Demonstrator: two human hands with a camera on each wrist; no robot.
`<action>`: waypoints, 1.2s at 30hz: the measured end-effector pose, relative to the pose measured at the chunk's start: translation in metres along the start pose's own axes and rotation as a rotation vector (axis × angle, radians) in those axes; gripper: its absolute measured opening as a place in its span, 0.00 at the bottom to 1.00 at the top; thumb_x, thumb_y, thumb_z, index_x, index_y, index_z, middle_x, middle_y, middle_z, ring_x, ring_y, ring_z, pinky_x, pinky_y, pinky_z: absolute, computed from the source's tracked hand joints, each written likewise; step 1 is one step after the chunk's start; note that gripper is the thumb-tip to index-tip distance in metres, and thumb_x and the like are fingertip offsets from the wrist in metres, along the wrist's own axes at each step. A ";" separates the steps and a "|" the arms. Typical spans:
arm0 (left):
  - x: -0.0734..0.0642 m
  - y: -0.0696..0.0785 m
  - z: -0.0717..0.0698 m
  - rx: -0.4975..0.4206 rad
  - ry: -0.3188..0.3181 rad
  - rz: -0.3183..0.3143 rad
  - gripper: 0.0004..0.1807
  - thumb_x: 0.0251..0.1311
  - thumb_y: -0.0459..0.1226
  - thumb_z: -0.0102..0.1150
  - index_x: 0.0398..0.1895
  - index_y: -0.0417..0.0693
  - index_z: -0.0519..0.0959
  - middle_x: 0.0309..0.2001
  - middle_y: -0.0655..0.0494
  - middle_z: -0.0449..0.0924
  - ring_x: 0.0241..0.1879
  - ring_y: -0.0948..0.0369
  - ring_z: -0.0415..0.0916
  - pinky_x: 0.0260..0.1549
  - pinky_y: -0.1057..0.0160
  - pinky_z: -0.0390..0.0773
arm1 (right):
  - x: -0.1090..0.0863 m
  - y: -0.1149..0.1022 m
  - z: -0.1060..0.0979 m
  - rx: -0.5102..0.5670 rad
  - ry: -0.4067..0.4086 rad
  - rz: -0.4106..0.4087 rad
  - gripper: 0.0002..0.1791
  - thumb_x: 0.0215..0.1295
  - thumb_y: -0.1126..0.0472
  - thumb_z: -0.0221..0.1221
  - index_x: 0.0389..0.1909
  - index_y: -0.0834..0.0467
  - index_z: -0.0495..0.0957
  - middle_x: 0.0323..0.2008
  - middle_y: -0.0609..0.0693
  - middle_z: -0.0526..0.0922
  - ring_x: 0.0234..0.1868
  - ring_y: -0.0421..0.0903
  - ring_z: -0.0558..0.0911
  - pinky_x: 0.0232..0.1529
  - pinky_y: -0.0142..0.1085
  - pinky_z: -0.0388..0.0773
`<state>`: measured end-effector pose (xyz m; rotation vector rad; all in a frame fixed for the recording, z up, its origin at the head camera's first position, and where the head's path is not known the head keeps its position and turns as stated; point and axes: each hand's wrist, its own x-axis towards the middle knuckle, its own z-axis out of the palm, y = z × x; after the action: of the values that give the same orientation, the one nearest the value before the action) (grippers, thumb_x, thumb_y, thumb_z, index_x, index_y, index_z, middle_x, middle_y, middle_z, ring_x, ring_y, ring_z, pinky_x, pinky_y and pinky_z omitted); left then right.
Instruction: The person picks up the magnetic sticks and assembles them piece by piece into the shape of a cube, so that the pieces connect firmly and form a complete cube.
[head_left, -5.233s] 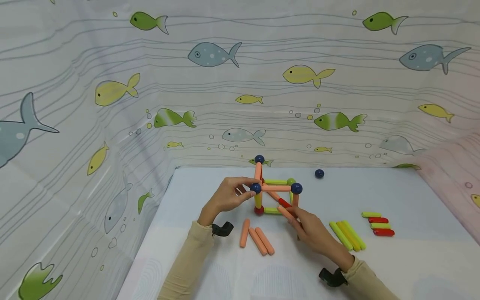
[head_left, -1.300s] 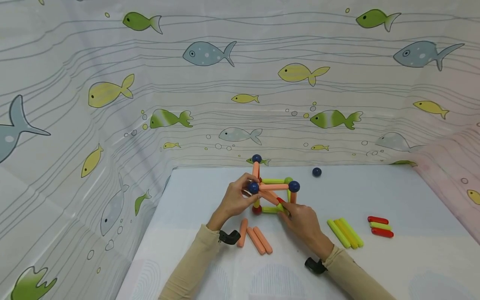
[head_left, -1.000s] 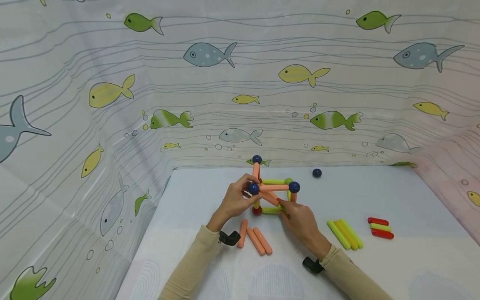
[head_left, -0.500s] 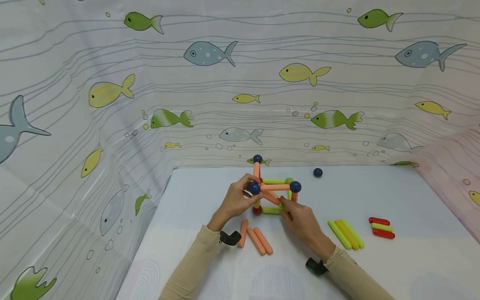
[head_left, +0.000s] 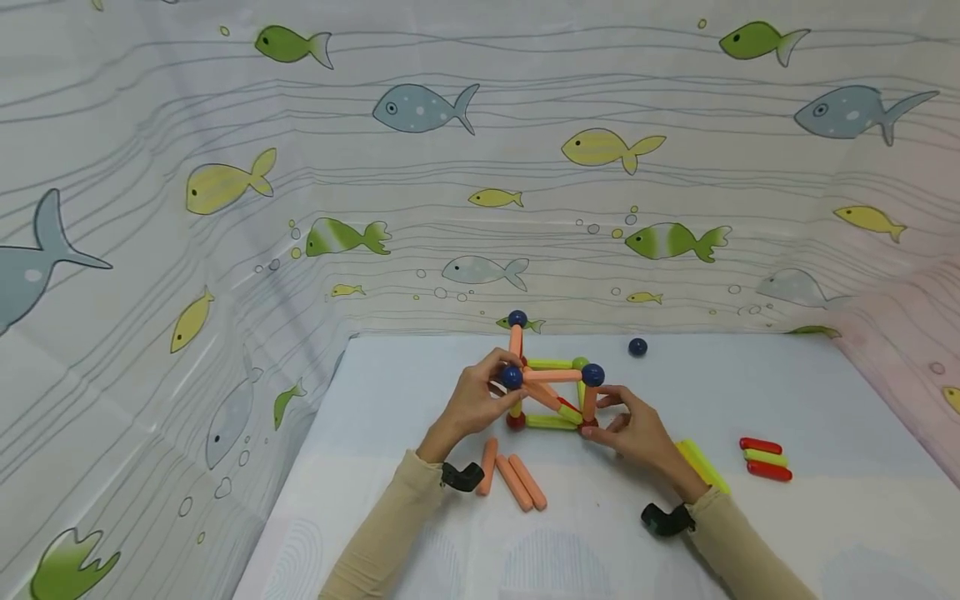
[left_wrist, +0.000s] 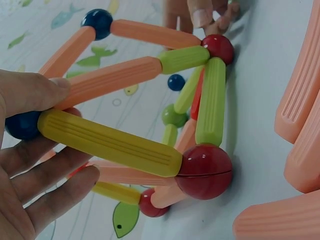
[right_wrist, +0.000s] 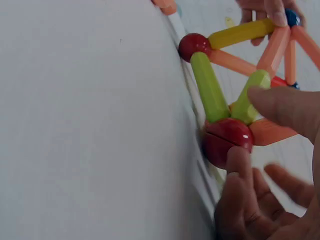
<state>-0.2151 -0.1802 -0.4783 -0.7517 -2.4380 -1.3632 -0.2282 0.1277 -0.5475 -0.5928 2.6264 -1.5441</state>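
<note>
A frame of magnetic sticks (head_left: 553,377) and balls stands on the table in the head view. My left hand (head_left: 474,400) pinches the blue ball (head_left: 512,377) at its upper front-left corner. From that ball an orange stick (left_wrist: 115,80) slants down, joined end to end with a short lime stick (right_wrist: 245,107). The lime stick meets the red ball (right_wrist: 220,132) at the lower front-right corner. There my right hand (head_left: 633,429) curls its fingers about the red ball, one fingertip on it and another digit over the lime stick. An orange upright (head_left: 590,402) rises beside these fingers.
Several loose orange sticks (head_left: 515,482) lie in front of the frame. Yellow and lime sticks (head_left: 703,467) lie partly behind the right wrist, and short red and lime sticks (head_left: 766,458) farther right. A loose blue ball (head_left: 637,347) sits near the back edge.
My right hand has let go of the slanting sticks and moved right to the corner ball. Earlier it held an orange stick; a short lime stick has left the right-hand group. My left hand stays put.
</note>
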 end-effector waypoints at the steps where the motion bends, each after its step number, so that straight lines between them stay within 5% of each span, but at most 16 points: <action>1: 0.000 0.000 0.000 0.002 -0.002 -0.003 0.22 0.63 0.30 0.74 0.57 0.39 0.76 0.48 0.43 0.88 0.42 0.54 0.89 0.33 0.62 0.88 | 0.002 0.004 0.001 0.038 -0.044 0.012 0.36 0.59 0.52 0.79 0.65 0.55 0.76 0.55 0.57 0.82 0.24 0.40 0.80 0.23 0.34 0.79; 5: -0.001 0.000 0.001 0.015 -0.003 -0.013 0.22 0.62 0.30 0.74 0.57 0.44 0.76 0.48 0.44 0.88 0.42 0.55 0.89 0.34 0.62 0.88 | 0.007 0.012 0.006 0.086 -0.092 -0.049 0.25 0.61 0.54 0.78 0.58 0.52 0.82 0.52 0.54 0.82 0.21 0.40 0.76 0.22 0.33 0.75; 12: -0.002 -0.001 0.003 0.021 0.000 -0.021 0.22 0.63 0.30 0.74 0.57 0.47 0.76 0.48 0.46 0.88 0.42 0.55 0.89 0.34 0.62 0.88 | 0.011 0.012 0.012 -0.010 0.026 -0.192 0.13 0.58 0.60 0.79 0.42 0.50 0.88 0.40 0.47 0.86 0.24 0.37 0.77 0.26 0.29 0.75; 26: -0.001 -0.002 0.002 0.032 0.002 -0.015 0.23 0.63 0.30 0.74 0.58 0.36 0.76 0.48 0.44 0.88 0.43 0.54 0.89 0.33 0.60 0.88 | 0.013 0.005 0.012 -0.057 0.020 -0.189 0.13 0.57 0.60 0.79 0.38 0.54 0.85 0.35 0.47 0.84 0.22 0.34 0.77 0.21 0.29 0.73; 36: -0.002 -0.002 -0.001 -0.021 -0.012 -0.022 0.26 0.61 0.28 0.74 0.61 0.38 0.75 0.48 0.47 0.89 0.42 0.55 0.88 0.37 0.62 0.88 | 0.010 -0.003 0.011 -0.140 0.007 -0.197 0.13 0.60 0.60 0.78 0.41 0.55 0.84 0.34 0.47 0.82 0.24 0.35 0.74 0.24 0.29 0.74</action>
<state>-0.2149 -0.1822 -0.4801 -0.7419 -2.4515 -1.3984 -0.2344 0.1136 -0.5487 -0.8819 2.7714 -1.4161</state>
